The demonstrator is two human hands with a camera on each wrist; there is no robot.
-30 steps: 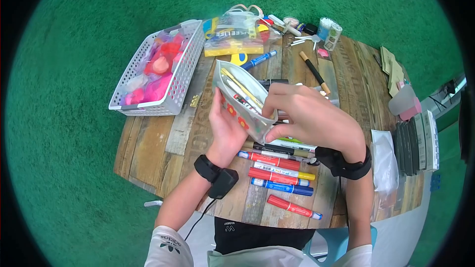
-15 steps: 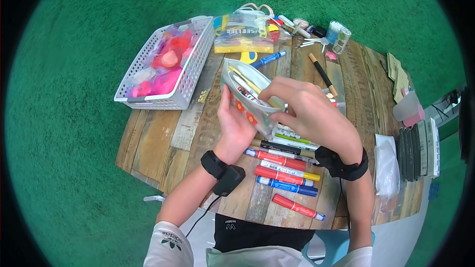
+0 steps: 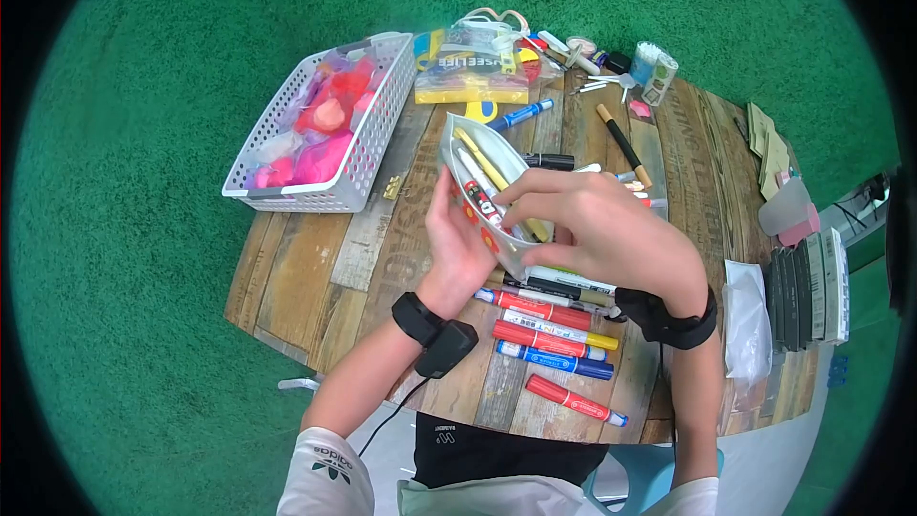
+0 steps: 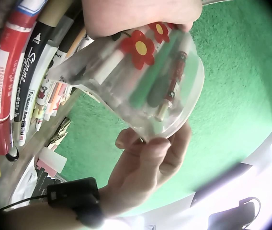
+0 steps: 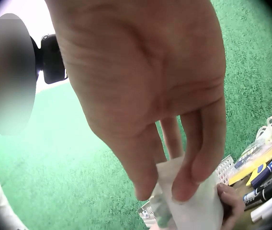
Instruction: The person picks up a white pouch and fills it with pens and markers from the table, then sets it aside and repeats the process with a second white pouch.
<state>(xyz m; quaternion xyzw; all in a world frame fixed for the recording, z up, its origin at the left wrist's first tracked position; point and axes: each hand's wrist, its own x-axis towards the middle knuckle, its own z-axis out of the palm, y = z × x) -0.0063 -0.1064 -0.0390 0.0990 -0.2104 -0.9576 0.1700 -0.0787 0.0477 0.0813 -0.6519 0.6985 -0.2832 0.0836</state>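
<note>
A translucent pencil case [image 3: 495, 145] with red flowers [image 4: 141, 49] is held above the table, its mouth facing up. My left hand [image 3: 458, 247] grips it from the left side and below. Several pens lie inside, among them a yellow one [image 3: 485, 161] and one with a red pattern [image 3: 479, 195]. At the near right end of the case, my right hand [image 3: 611, 225] pinches the rim, thumb outside and fingertips over the mouth. In the left wrist view, the right thumb [image 4: 153, 152] lies against the end of the case.
Red markers [image 3: 573, 399] and a blue marker [image 3: 554, 360] lie in a row near the front. A white basket [image 3: 374, 139] of pink packets stands back left, next to a zip bag [image 3: 473, 88]. A black-and-tan pen [image 3: 626, 145] and a white plastic bag [image 3: 747, 320] are on the right.
The pencil case has shifted a little to the right, and its mouth has turned more toward the head camera. My right hand stays at its near right end.
</note>
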